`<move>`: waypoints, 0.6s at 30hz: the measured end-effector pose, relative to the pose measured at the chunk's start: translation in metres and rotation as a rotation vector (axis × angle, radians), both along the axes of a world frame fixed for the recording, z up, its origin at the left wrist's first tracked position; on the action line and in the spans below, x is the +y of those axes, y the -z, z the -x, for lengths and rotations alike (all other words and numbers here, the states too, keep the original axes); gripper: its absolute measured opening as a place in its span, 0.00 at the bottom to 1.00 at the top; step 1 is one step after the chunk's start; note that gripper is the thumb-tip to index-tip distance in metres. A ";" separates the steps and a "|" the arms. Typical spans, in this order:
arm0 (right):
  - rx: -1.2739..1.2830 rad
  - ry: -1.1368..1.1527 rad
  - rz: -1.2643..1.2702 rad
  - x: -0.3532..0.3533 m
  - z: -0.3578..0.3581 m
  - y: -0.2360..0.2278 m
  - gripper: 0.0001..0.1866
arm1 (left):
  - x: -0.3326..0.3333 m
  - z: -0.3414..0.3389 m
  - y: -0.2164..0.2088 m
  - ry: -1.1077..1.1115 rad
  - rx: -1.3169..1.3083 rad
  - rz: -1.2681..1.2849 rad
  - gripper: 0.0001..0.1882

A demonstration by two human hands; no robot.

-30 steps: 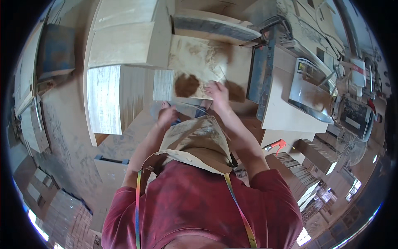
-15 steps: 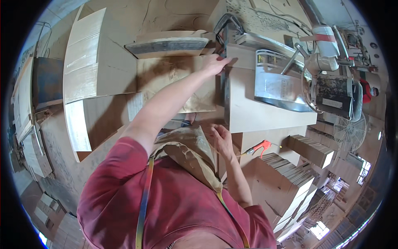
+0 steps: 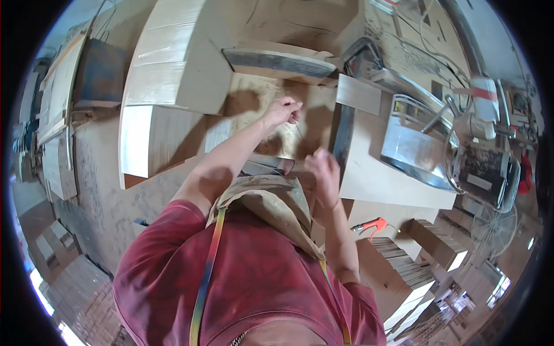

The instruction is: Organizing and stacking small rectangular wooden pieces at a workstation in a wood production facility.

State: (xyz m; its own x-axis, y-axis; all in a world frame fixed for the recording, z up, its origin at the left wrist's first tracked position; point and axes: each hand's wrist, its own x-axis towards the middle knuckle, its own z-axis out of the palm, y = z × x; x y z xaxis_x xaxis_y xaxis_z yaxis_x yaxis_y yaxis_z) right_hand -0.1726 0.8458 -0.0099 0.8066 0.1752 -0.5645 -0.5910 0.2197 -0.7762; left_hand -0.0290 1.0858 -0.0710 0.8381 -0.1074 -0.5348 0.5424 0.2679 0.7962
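My left hand (image 3: 284,111) is over the brown dusty panel (image 3: 245,95) in front of me, its fingers curled in and nothing visible in them. To its right, a small rectangular board (image 3: 359,95) lies at the near left end of the machine's pale table (image 3: 369,164), apart from both hands. My right hand (image 3: 324,176) is raised beside the table's dark left edge (image 3: 343,130). Motion blurs its fingers, so their hold cannot be read. On the table stands a shiny metal guard (image 3: 412,138) around the machine's working part.
Two stacks of pale boards (image 3: 156,75) (image 3: 151,141) stand at the left. A black clamp (image 3: 365,51) sits behind the small board. An orange air blow gun (image 3: 375,225) lies at the right, near stacked wood strips (image 3: 398,259) and a bundle (image 3: 437,239). A fan (image 3: 494,230) stands farther right.
My left hand has let go of the small board and drawn back leftward. My right hand has risen toward the table edge. The whole view has shifted, moving the surroundings rightward in the picture.
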 end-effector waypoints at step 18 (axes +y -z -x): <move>-0.016 0.332 -0.483 0.062 -0.172 0.047 0.19 | 0.142 0.337 0.058 -0.257 0.589 -0.095 0.13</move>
